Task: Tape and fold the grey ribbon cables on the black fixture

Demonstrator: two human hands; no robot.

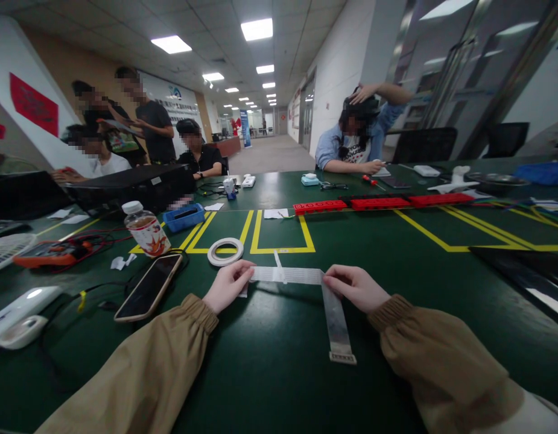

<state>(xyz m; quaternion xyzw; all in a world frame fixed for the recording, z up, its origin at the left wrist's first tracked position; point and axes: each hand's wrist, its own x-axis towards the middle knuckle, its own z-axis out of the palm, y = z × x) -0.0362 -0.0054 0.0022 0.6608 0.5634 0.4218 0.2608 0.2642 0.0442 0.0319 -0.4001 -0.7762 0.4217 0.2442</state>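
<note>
Ribbon cable (301, 276), one: stretched above green table (269, 367), connector (342, 358) hanging below right hand (358, 288). Left hand (231, 286): thumb and fingers pinching cable. Right: pinching at bend. Narrow strip (279, 263): across cable. Step, apparently: holding span straight. Next move: probably calls for even tension.

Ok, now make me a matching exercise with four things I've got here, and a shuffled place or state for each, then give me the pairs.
Things
1. flat whitish ribbon-like strip
2. white ring-shaped tape roll
3. flat tan-edged phone
4. clear plastic bottle

Places and states
A. lying face up, dark
B. standing, white cap on
C. lying just beyond the left hand
D. stretched between left hand and right hand

Pairs: 1-D, 2-C, 3-A, 4-B
</note>
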